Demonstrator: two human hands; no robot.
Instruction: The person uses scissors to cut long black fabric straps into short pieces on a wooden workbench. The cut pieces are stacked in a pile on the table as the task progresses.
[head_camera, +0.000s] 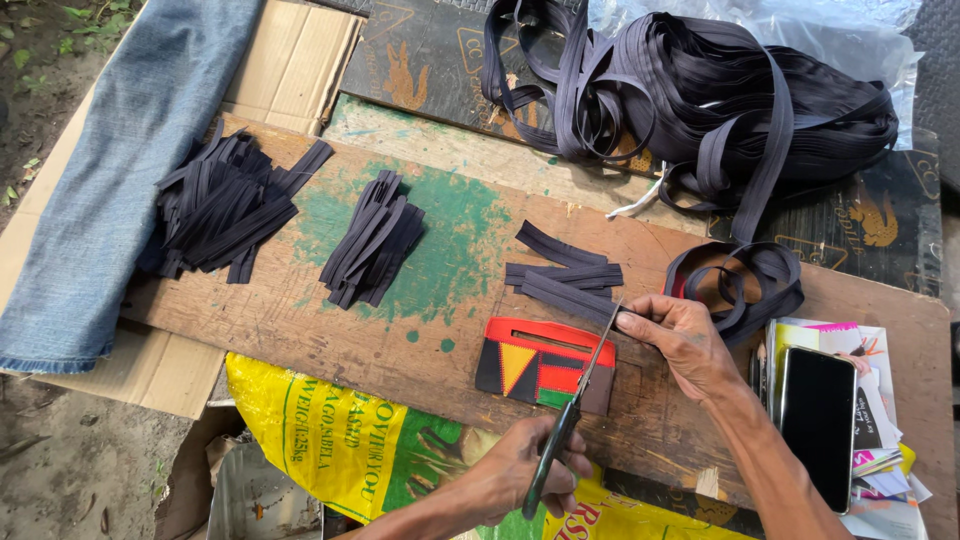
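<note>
The board (300, 320) is a long brown plank with green paint on it, and everything sits on it or close by.

The right hand (683, 338) rests on the board near its right end. Its fingers pinch the end of a dark strip (572, 297), thumb and pointer tight together, and press it flat on the wood. That strip lies on a small pile of cut strips (562, 270) in the middle of the board.

The left hand (525, 468) is at the near edge of the board. Its fingers are curled closed around the handles of the scissors (575, 400). The blades point up toward the right hand, and the tip is right by the pinched strip (I cannot tell how wide the blades are open).

Under the blades lies a small flat pouch (543, 366), red and black with a yellow triangle.

More strips sit in two piles on the board, one bunch (373, 240) on the green paint and a bigger heap (225, 200) at the left end. Off the far edge of the board is a big tangle of tape (720, 100), and a loop of it (745, 285) reaches down just beside the right hand.

A phone (818, 420) lies on some papers at the right end. A yellow sack (340, 440) hangs below the near edge. Blue jeans (110, 190) lie past the left end.
</note>
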